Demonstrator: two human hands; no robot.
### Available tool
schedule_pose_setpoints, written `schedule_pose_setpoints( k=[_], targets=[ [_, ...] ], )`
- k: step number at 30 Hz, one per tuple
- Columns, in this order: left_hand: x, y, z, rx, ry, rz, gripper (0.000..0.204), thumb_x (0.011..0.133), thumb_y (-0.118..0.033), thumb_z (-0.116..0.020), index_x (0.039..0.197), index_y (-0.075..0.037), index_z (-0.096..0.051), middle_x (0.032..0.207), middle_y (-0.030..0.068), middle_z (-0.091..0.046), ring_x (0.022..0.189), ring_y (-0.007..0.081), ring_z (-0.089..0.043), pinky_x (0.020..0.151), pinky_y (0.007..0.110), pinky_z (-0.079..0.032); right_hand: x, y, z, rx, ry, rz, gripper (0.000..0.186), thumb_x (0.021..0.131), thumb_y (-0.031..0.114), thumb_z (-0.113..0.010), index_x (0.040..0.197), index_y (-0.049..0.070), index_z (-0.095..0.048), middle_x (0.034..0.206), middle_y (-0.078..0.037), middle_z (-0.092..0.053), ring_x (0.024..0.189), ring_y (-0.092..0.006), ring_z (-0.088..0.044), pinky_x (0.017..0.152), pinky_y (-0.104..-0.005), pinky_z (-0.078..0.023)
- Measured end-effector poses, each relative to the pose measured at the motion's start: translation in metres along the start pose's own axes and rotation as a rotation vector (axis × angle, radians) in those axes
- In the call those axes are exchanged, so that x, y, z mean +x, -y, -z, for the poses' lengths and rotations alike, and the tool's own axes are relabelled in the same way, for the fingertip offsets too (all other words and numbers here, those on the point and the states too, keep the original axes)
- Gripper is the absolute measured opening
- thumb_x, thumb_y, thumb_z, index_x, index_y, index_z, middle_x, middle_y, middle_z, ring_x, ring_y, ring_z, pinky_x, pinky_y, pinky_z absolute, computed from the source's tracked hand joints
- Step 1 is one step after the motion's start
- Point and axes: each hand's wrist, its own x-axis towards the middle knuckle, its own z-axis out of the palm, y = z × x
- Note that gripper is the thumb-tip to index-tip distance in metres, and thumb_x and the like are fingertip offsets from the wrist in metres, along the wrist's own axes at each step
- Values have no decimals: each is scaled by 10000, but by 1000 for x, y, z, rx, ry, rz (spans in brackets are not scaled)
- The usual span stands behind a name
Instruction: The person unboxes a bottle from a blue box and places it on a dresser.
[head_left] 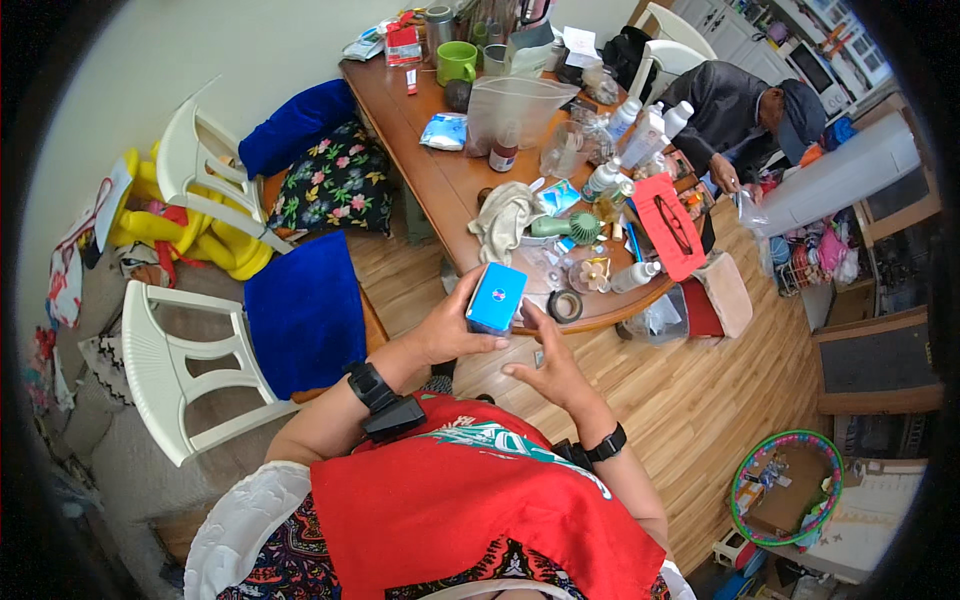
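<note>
Head view | left hand (445, 330) grips blue box (496, 297) | right hand (550, 365) open beside it | table edge (600, 320) just ahead

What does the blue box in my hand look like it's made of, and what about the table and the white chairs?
Blue box: probably glossy printed cardboard, with crisp flat faces. Table: brown wood or wood-look veneer, smooth with faint sheen. White chairs: likely moulded plastic, uniform white slats.
</note>
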Motion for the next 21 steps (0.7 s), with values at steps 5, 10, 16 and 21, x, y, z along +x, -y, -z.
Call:
schedule_pose_setpoints(
  k=[5, 10, 16, 21],
  targets=[
    [-5, -9, -9, -194, 54, -33, 1062, 661, -220, -837, 1439, -45, -136, 1381, 128, -351, 1274, 223, -368, 1044, 359, -323, 5, 0, -16, -206, -198, 68, 1028, 618, 244, -835, 1399, -4, -213, 1330, -237, -376, 1250, -378, -365, 1051, -421, -310],
    [-8, -8, -13, -11, 75, -91, 1105, 652, -267, -844, 1450, -50, -110, 1396, 126, -324, 1295, 227, -335, 1064, 359, -284, 6, -6, -16, -67, -119, 22, 909, 631, 267, -820, 1327, -25, -313, 1251, -235, -453, 1171, -366, -452, 988, -412, -375],
    [-10, 8, -21, 19, -10, -144, 1088, 677, -269, -825, 1447, -57, -86, 1412, 141, -287, 1310, 242, -305, 1082, 367, -252, 4, 3, -13, -249, -272, 53, 722, 607, 234, -808, 1169, -30, -440, 1036, -202, -527, 971, -359, -522, 860, -414, -425],
    [-11, 16, -49, -155, -212, -68, 935, 753, -168, -756, 1418, -27, -116, 1351, 157, -346, 1261, 242, -375, 1035, 372, -343, 6, 8, -10, -207, -371, -11, 704, 605, 220, -803, 1156, -34, -445, 1021, -204, -516, 959, -364, -515, 853, -410, -426]
  ],
)
